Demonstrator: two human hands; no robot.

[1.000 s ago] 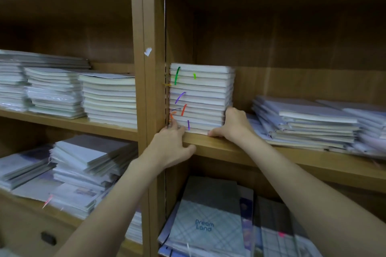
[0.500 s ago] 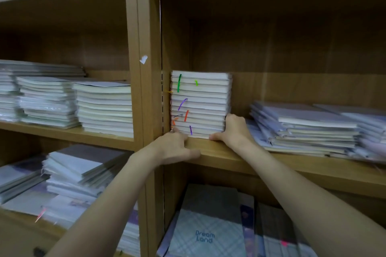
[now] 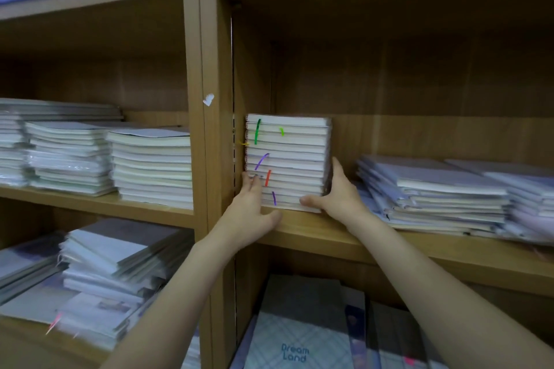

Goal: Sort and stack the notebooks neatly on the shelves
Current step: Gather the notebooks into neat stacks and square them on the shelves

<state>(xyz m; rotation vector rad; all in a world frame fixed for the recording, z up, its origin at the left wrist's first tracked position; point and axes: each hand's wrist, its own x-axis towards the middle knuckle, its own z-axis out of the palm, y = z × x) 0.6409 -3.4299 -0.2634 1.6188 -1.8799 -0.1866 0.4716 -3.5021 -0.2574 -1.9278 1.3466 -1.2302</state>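
- The notebook stack (image 3: 287, 162) stood at the left end of the middle shelf (image 3: 344, 237), close to the upright panel (image 3: 223, 129).
- The left hand (image 3: 250, 213) lay against the stack's lower left front, fingers (image 3: 254, 186) straight.
- The right hand (image 3: 337, 193) held the lower right corner, thumb across the front, fingers along the side.
- A looser pile (image 3: 434, 195) lay to the right.

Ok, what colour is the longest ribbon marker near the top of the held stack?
Green, clearest in the head view.
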